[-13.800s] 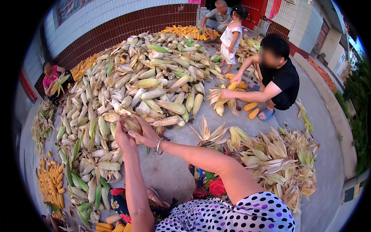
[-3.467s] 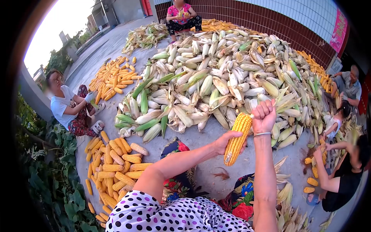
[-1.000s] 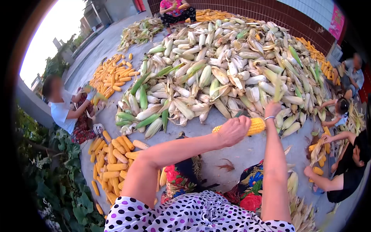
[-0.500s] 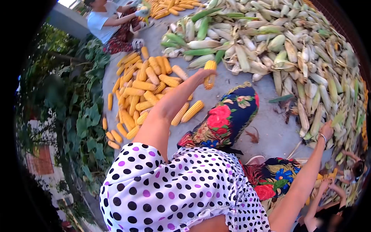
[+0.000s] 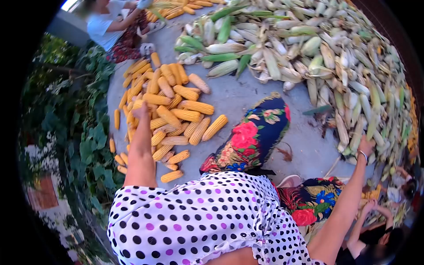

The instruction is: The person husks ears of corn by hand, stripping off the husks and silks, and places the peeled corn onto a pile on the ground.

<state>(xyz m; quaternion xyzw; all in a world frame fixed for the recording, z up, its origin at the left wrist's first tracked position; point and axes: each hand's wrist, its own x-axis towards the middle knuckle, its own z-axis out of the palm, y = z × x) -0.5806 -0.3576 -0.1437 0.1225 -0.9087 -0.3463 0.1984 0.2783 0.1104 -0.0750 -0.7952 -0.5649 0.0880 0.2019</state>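
Note:
My left hand (image 5: 141, 111) is over the heap of husked yellow corn cobs (image 5: 170, 115), with its fingers around a corn cob (image 5: 138, 104) that is partly hidden by the hand. At the lower edge of the big pile of unhusked corn (image 5: 322, 53), my right hand (image 5: 366, 145) is closed at an unhusked ear of corn (image 5: 357, 138) in pale husk. Its fingertips are partly lost among the husks. A wristband circles the right wrist.
One person (image 5: 108, 26) sits at the upper left by more yellow cobs (image 5: 176, 9). Another person's arms (image 5: 364, 218) reach in at the lower right. Green vines (image 5: 90, 137) border the concrete floor (image 5: 265, 161) on the left. My bent knee in floral trousers (image 5: 260, 128) stands between the piles.
My left hand has carried the corn cob from above my knee leftward to the cob heap. My right hand has shifted slightly left and lower into the unhusked corn. The view has turned slightly.

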